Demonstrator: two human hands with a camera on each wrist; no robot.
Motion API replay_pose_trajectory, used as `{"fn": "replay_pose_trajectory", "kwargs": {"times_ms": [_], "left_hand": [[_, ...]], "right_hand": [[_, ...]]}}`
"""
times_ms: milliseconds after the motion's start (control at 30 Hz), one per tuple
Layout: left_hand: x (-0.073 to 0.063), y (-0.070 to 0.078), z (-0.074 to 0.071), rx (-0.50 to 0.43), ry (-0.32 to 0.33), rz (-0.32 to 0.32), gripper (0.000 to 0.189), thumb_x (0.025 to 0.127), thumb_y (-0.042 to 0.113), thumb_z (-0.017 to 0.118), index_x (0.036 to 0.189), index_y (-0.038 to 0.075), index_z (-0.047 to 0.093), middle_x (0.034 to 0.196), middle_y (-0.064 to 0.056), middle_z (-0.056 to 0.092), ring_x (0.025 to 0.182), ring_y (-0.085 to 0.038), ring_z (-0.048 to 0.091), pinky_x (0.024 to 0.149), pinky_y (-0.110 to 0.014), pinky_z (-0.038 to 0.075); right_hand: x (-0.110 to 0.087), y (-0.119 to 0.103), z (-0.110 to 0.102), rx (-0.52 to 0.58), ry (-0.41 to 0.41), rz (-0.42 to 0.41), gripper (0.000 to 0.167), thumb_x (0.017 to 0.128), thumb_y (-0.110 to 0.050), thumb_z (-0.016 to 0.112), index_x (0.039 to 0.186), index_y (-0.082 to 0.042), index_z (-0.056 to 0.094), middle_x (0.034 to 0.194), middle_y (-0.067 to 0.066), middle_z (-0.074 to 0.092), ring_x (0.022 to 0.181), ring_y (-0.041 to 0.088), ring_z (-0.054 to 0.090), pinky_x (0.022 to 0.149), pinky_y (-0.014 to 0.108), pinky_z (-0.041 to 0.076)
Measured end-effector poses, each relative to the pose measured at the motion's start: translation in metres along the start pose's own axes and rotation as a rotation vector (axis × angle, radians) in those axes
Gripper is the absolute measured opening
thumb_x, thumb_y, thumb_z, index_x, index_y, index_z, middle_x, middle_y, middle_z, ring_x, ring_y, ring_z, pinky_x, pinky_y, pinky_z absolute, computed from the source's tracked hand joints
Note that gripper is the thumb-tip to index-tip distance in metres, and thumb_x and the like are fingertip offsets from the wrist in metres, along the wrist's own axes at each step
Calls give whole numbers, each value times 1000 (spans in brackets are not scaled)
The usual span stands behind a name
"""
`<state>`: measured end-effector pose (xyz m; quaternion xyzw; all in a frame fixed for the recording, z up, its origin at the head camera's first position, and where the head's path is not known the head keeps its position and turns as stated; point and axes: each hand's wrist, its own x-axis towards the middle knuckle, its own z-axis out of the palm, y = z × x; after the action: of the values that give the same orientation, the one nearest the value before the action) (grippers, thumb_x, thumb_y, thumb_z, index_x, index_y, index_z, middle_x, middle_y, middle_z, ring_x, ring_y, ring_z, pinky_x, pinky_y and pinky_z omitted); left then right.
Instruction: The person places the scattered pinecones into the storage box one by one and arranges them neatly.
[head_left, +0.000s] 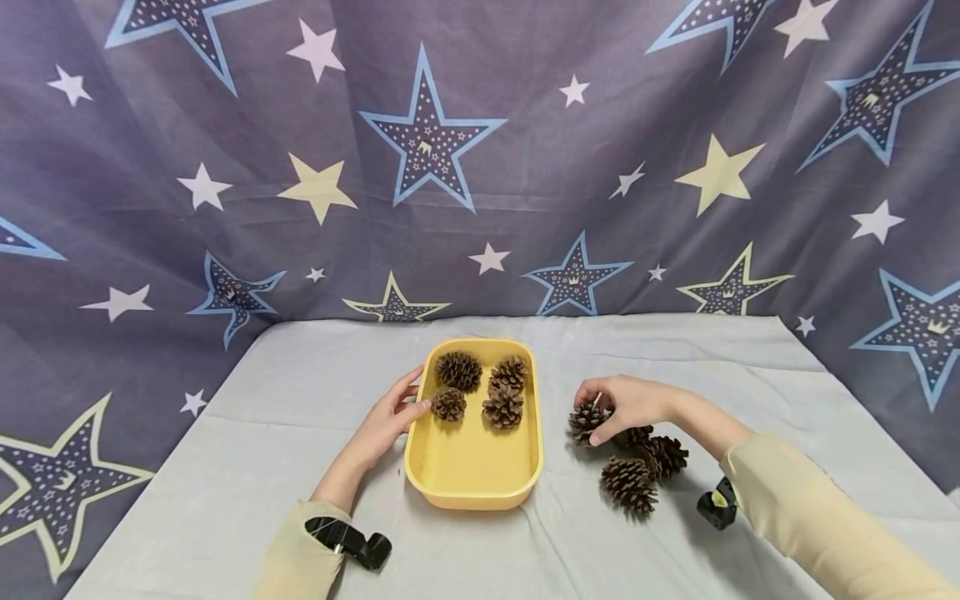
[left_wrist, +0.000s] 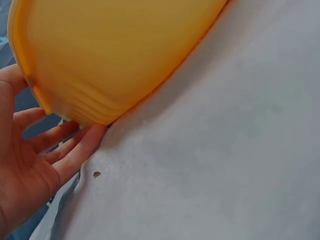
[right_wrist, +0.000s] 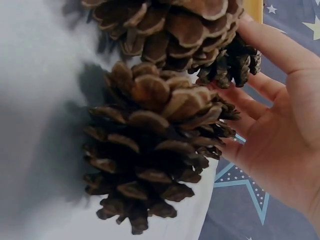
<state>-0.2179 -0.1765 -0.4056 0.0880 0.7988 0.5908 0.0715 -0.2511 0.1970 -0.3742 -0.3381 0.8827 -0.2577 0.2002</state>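
Note:
On the left side of a yellow plastic tray (head_left: 472, 475), my left hand (head_left: 384, 425) rests with its thumb on the rim and its fingers along the outer wall. The left wrist view shows those fingers (left_wrist: 82, 150), fairly straight, touching the tray's wall (left_wrist: 115, 50). Several brown pine cones (head_left: 459, 371) lie in the tray's far half. To the right of the tray, my right hand (head_left: 626, 404) grips a pine cone (head_left: 587, 423) between thumb and fingers, at table height. Beside that hand lie more pine cones (head_left: 628, 485), large in the right wrist view, where they partly hide the gripped one.
A pale grey cloth covers the table (head_left: 300, 375). Behind it hangs a dark star-patterned curtain (head_left: 525, 208). Black wrist-worn devices (head_left: 348, 542) sit at both cuffs. A small brown flake (left_wrist: 97, 174) lies on the cloth by the left hand.

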Motion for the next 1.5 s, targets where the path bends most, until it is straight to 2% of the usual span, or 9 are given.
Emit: {"fn": "replay_pose_trajectory", "kwargs": {"times_ms": [267,533,700,933,1100,1267,1500], "left_hand": [[0,-1,0,-1,-6,5,61,91,17,52,145,12,23,132,-24,42,109,-38,51,83,-39,53],[1,-1,0,-1,-7,6,61,91,17,52,145,13,23,132,-24,43,109,-38,51,83,-39,53],[0,0,0,2,-7,3,61,91,17,52,145,13,23,132,-24,42,109,-38,51,82,-38,53],[-1,0,-1,3,-1,9,62,91,17,52,145,12,23,132,-24,42,109,-38,51,82,-39,53],[0,0,-1,6,-3,9,62,91,17,52,145,12,23,132,-24,42,109,-37,51,82,-39,53],[0,0,-1,3,-9,10,62,91,17,53,145,13,23,132,-25,42,109,-38,51,83,-40,53],[-1,5,-2,-23,-40,-3,63,91,14,52,145,12,21,133,-26,40,109,-40,50,81,-41,53]], "right_hand": [[3,-5,-4,-29,42,-30,55,72,-42,73,113,-9,56,109,2,58,88,14,53,85,38,46],[6,-11,-10,-74,73,-97,53,78,-40,68,116,-6,55,111,4,58,94,18,54,85,39,48],[8,-18,-13,-92,100,-126,52,75,-32,71,117,-7,55,112,2,57,96,19,54,85,38,47],[11,-30,-20,-151,118,-148,51,72,-25,72,117,-11,54,115,0,55,106,21,52,91,41,45],[13,-35,-22,-152,137,-181,53,70,-21,72,118,-8,53,115,2,56,106,20,53,96,40,43],[17,-39,-23,-127,171,-224,55,69,-21,74,118,-7,52,114,3,57,104,20,53,93,41,45],[23,-51,-23,-119,198,-223,56,68,-24,76,117,-8,53,113,1,57,103,18,53,93,37,46]]}}
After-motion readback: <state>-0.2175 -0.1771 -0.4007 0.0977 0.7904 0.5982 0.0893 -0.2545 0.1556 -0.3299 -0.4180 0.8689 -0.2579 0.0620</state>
